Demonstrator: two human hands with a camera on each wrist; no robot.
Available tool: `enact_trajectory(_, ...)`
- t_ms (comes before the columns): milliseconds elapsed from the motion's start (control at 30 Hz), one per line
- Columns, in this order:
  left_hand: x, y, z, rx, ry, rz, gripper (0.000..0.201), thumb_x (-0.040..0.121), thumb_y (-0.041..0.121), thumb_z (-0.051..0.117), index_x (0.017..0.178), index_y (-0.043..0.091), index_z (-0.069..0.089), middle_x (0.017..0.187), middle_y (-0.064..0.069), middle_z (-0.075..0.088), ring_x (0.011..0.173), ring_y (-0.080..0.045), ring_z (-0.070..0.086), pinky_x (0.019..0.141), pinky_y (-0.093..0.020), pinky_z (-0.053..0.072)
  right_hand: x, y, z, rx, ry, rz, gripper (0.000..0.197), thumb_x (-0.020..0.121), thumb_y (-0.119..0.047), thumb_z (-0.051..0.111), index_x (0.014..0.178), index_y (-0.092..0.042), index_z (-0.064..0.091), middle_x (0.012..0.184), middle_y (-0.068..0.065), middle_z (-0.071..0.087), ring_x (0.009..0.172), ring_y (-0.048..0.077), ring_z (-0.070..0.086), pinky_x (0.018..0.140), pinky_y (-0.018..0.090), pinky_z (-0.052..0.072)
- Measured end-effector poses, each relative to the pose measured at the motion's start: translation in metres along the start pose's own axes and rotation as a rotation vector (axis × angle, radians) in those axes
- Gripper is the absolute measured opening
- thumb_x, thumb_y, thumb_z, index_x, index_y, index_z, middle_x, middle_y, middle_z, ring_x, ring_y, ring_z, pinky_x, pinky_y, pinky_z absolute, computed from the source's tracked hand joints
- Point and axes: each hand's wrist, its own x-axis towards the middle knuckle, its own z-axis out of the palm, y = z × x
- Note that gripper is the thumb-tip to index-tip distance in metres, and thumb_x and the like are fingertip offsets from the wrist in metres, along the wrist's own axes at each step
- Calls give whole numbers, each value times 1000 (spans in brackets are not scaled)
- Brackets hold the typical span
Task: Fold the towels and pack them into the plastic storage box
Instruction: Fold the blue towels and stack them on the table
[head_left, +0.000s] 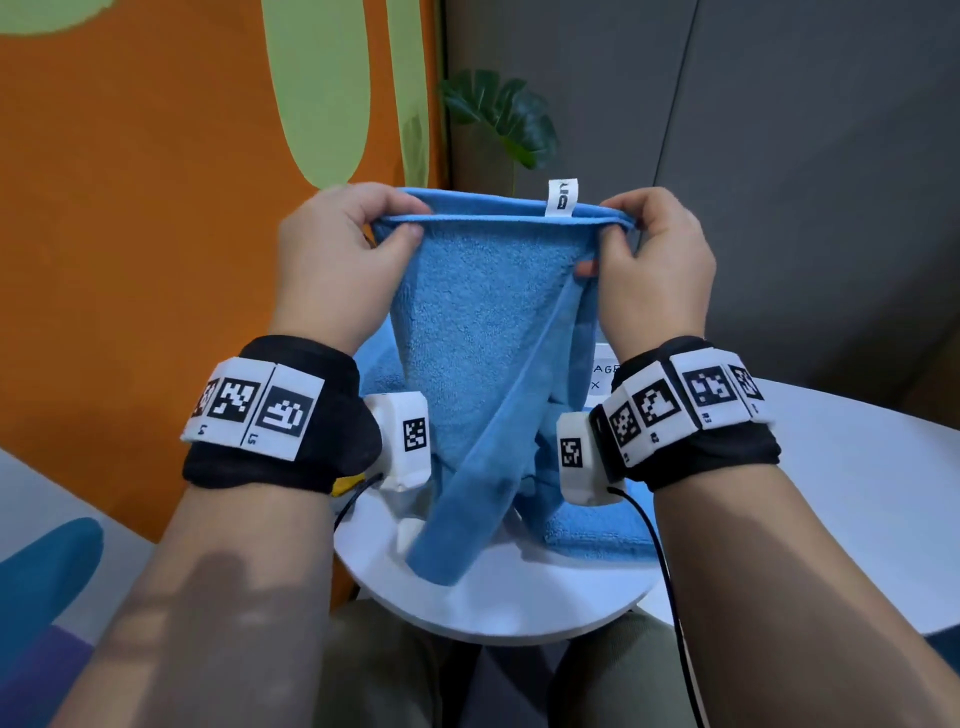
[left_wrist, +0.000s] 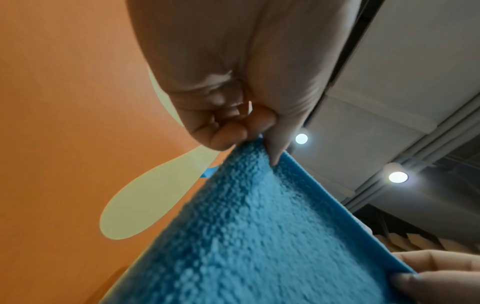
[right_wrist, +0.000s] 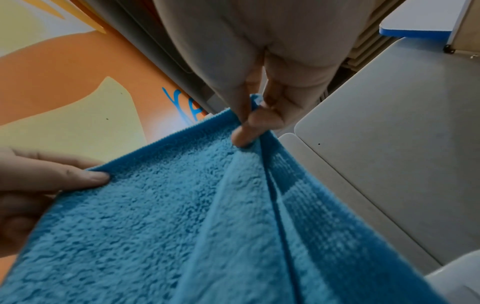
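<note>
**Blue towel held up for folding**

The round white counter (head_left: 519, 613) carries more blue cloth. Above its near edge hangs the blue terry towel (head_left: 467, 332). The left hand (head_left: 337, 254) and right hand (head_left: 654, 260) each pinch one top corner. Advice: keep the top hem tight and the corners level, so the layers match.

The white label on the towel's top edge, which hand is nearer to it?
Right. The right hand pinches the towel just beside the label; the left hand grips the far corner.

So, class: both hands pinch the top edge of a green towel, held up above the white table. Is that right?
Not quite: the towel is blue, not green, as the head view shows. The left hand and right hand do pinch its top edge above the white table.
</note>
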Motion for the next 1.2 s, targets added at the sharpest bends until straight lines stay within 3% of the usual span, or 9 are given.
enact_trajectory(100,-3,6,1,-137,14,-31,29,89,10,59,86,39,63,100,-2,66,68,-5,69,74,-27,57,1,-3,-1,-49,14,-36,20,93,-13,46,100,-23,61,103,-9,48,84,2,52,71,6,37)
enact_trajectory(267,-7,13,-1,-207,102,-22,31,88,11,60,96,39,50,84,9,55,63,-7,68,63,-23,53,-1,-6,-1,3,48,-73,19,92,-11,47,97,-24,60,100,-12,46,87,2,52,79,10,39)
enact_trajectory(533,0,6,-5,-119,226,-92,15,80,31,65,73,39,54,75,17,58,70,-12,57,64,-36,53,-1,-9,1,-11,66,-127,16,90,-17,51,96,-24,65,101,-11,57,96,6,55,87,17,42)
enact_trajectory(633,-3,-12,0,1,116,-266,11,79,27,63,75,33,55,80,8,62,78,-24,65,72,-46,56,-7,-1,7,-35,-90,-41,13,90,-20,54,93,-26,65,86,-14,62,81,2,56,78,21,48)
enact_trajectory(733,-11,-24,7,162,-44,-343,26,79,26,68,102,31,58,107,-1,57,90,-22,58,79,-32,47,-16,9,14,-4,-223,28,8,86,-21,61,91,-27,60,74,-14,60,68,-1,54,68,17,45)
enact_trajectory(833,-20,-11,19,200,-253,-214,43,76,35,74,117,38,60,112,1,41,100,-18,49,93,-26,40,-21,15,23,59,-307,69,16,81,-20,70,86,-24,56,75,-8,61,66,4,54,68,22,47)
enact_trajectory(1033,-27,2,33,313,-477,16,47,78,44,72,120,54,53,149,15,25,136,-22,21,112,-52,22,-24,17,27,165,-456,40,23,79,-14,72,79,-25,51,68,-5,57,61,5,50,66,23,43)
enact_trajectory(1100,-26,1,35,311,-440,60,34,80,41,71,108,53,57,143,22,38,136,-18,23,111,-57,20,-25,17,26,201,-505,22,22,81,-12,70,80,-26,52,68,-5,58,62,6,51,67,25,43)
enact_trajectory(1200,-23,-4,36,271,-346,33,15,81,38,69,87,46,57,110,18,62,125,-15,39,106,-56,29,-27,16,27,210,-530,-3,22,83,-11,67,80,-26,52,72,-2,60,64,9,52,67,26,46)
